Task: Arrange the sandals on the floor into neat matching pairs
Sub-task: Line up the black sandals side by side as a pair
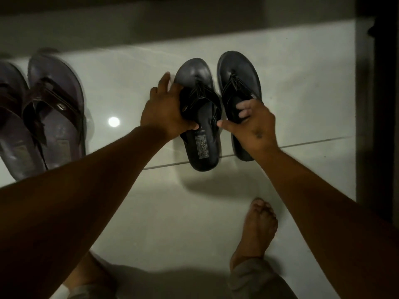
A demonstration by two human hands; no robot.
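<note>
The left hand (164, 113) is wrapped around the strap edge of one black sandal (199, 134), and the right hand (250, 124) has fingers curled under the strap of its mate (237, 83), just beside it on the floor (129, 190). The step in hand looks like squaring this pair; next, the heels want levelling, the right one seeming set further forward, though dim light blurs it. A brown pair (56, 108) lies well to the left of both hands.

I see open floor (121, 98) mid-frame between the brown sandals (55, 104) at left and the black pair (216, 104) at centre-right. Bare tile lies right of the black pair up to a dark upright (380, 104) at the right edge. My foot (257, 229) occupies the lower right.
</note>
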